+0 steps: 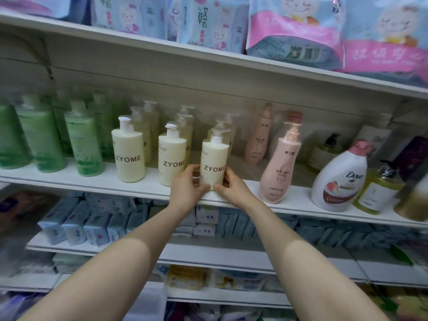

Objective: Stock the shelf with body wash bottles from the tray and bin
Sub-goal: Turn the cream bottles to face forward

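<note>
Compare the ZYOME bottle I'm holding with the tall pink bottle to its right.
The ZYOME bottle is cream and straight-sided; the pink bottle is curvy, narrowing toward its neck. The ZYOME bottle is held by the left hand and right hand; the pink bottle stands untouched. Both are upright pump bottles at the shelf front.

"ZYOME" stands on three cream pump bottles [214,163], and "Dove" on a white bottle [340,179].

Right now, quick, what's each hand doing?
Left hand: grips the cream plastic ZYOME pump bottle low on its left side.
Right hand: grips the same bottle's right side.
</note>
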Demonstrator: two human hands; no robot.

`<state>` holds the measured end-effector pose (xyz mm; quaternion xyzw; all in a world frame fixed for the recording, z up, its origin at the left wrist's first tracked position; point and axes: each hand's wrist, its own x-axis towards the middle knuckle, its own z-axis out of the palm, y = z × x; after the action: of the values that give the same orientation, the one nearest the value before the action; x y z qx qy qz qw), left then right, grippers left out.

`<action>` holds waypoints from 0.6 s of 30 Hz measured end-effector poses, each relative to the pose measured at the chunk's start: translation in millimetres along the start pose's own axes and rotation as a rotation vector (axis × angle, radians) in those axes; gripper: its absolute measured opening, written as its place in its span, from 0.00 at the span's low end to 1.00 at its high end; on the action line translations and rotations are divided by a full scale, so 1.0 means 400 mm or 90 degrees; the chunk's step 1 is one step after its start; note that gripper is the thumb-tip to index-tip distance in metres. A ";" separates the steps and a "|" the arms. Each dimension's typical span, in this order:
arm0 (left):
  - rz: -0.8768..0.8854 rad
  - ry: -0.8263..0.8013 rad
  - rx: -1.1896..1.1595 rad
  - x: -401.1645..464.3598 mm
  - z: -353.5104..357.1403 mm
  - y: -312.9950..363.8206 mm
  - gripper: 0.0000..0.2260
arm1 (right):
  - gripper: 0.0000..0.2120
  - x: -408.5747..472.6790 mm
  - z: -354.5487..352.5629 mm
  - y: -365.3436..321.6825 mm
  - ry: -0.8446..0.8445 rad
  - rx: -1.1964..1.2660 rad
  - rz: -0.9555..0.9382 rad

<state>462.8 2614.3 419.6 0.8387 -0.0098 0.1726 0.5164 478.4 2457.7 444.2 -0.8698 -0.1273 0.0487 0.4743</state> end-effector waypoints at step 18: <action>-0.138 -0.088 -0.110 0.212 -0.082 0.259 0.29 | 0.16 0.178 -0.131 -0.188 0.225 0.098 0.108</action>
<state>513.2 2608.3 548.0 0.7974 0.0306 0.0559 0.6001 544.4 2473.0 538.2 -0.8337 0.0360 -0.0555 0.5482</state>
